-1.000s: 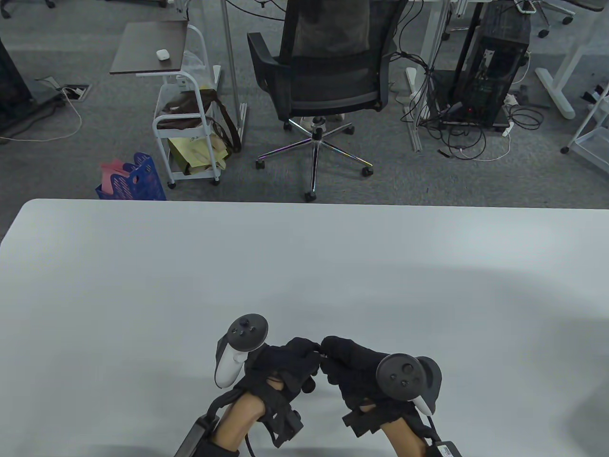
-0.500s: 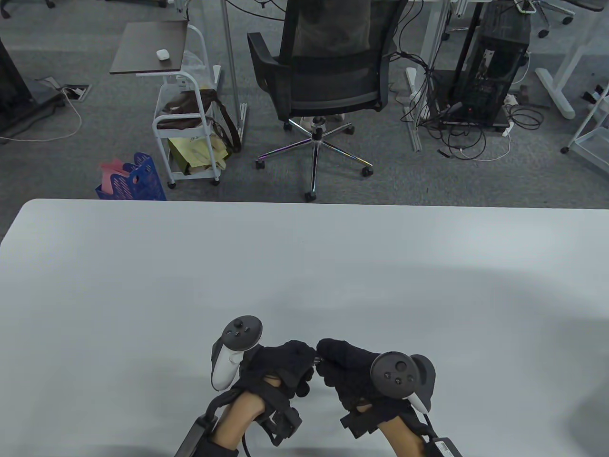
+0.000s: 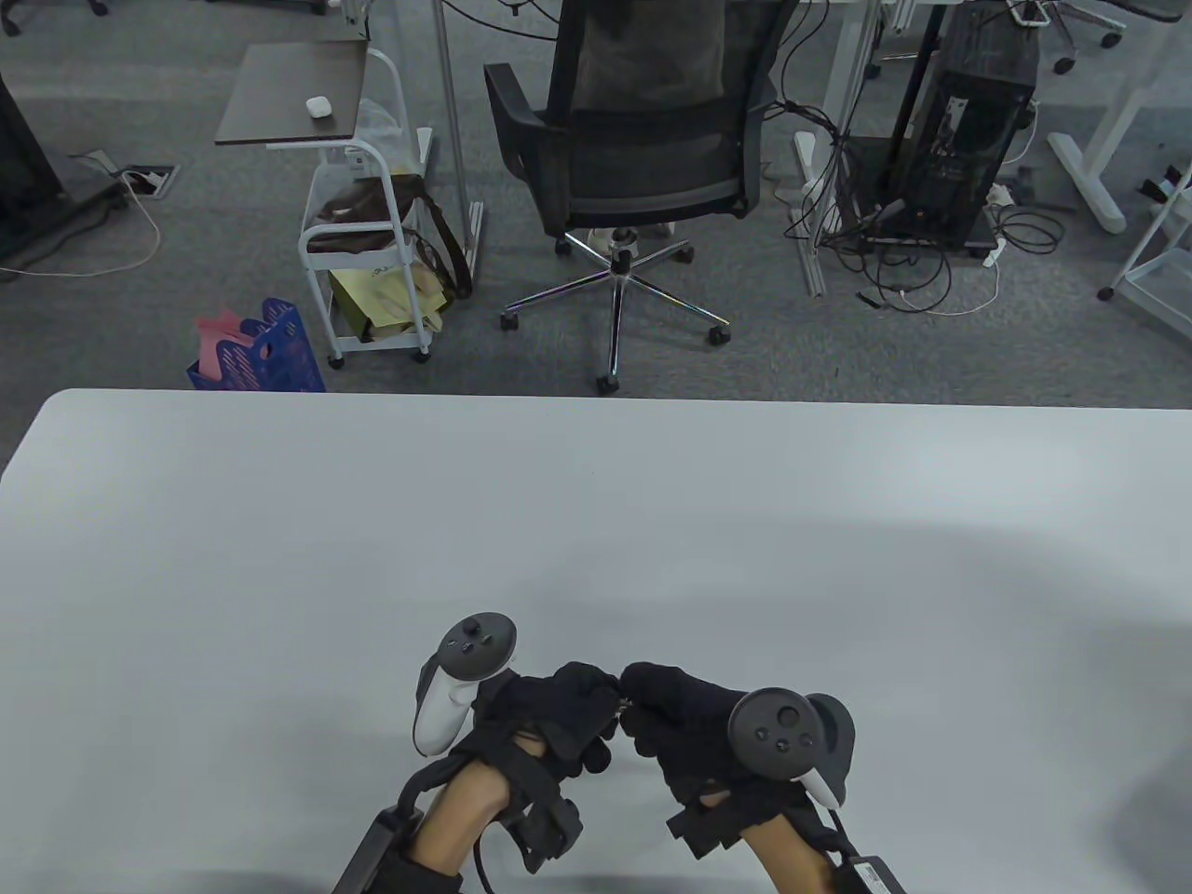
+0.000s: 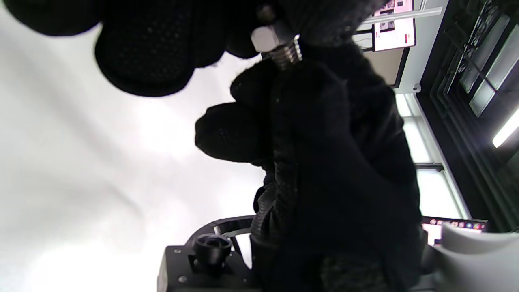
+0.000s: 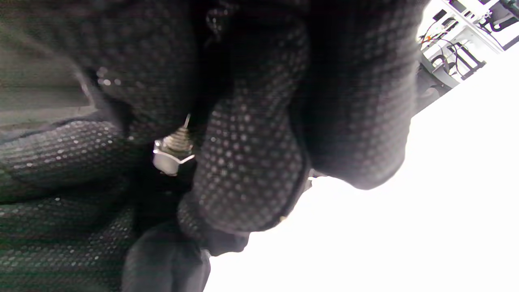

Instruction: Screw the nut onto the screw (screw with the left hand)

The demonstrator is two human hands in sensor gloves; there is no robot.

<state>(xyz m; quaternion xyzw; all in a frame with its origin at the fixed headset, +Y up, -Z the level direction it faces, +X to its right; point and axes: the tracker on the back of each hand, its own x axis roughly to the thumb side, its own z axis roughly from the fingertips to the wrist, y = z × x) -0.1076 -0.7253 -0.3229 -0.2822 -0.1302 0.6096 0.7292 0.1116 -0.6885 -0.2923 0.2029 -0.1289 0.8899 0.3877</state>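
I see my left hand (image 3: 549,712) pinching the hex nut (image 4: 265,37) threaded on the screw (image 4: 287,53). My right hand (image 3: 684,731), at its 3 o'clock, grips the screw above the white table (image 3: 596,521).

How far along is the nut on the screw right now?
Done: the nut is started on the screw. In hand: left hand pinches the nut, right hand holds the screw above the table. Left: bare thread shows, so more turns.
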